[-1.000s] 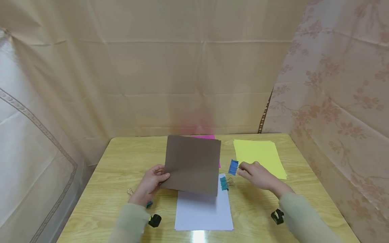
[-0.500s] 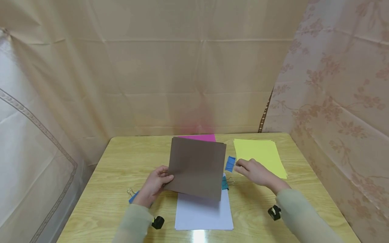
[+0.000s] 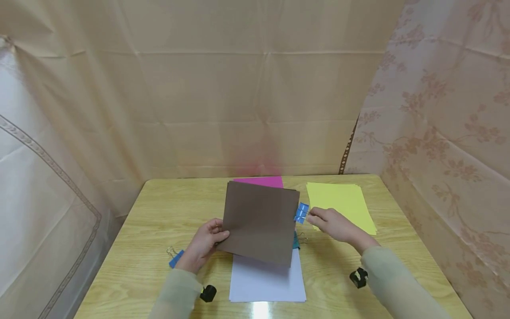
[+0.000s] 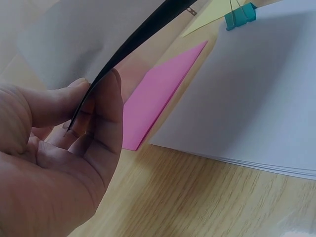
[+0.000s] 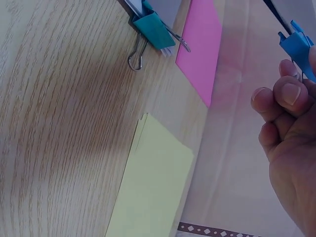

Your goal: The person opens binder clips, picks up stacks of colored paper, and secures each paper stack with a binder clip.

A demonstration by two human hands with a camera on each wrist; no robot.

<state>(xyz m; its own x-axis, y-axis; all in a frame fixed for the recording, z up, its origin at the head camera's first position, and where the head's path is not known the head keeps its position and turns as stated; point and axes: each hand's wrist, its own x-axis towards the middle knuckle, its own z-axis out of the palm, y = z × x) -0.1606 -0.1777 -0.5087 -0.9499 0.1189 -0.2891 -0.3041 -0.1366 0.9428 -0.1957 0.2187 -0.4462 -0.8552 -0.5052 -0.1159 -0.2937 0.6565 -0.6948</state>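
Note:
A stack of dark brown paper point(image 3: 260, 221) is held up at a tilt by my left hand point(image 3: 205, 243), thumb on its face and fingers behind its lower left edge. My right hand point(image 3: 332, 225) pinches the handles of a blue binder clip point(image 3: 302, 213) at the paper's right edge. In the right wrist view the blue clip's mouth is spread apart, facing the dark edge point(image 5: 277, 15). Beneath lies white paper point(image 3: 267, 283), with a teal binder clip point(image 5: 154, 30) on its upper right corner. The brown stack hides part of the white paper.
Behind the brown stack lies pink paper point(image 3: 263, 180), mostly hidden in the head view. Yellow paper point(image 3: 338, 204) lies at the back right, beyond my right hand. Another blue binder clip point(image 3: 176, 259) rests on the table point(image 3: 131, 283) beside my left wrist. Curtains surround the table.
The brown stack has shifted right and slightly down with my left hand. My right hand has brought the blue clip left and up to the stack's edge, and the clip's mouth has spread.

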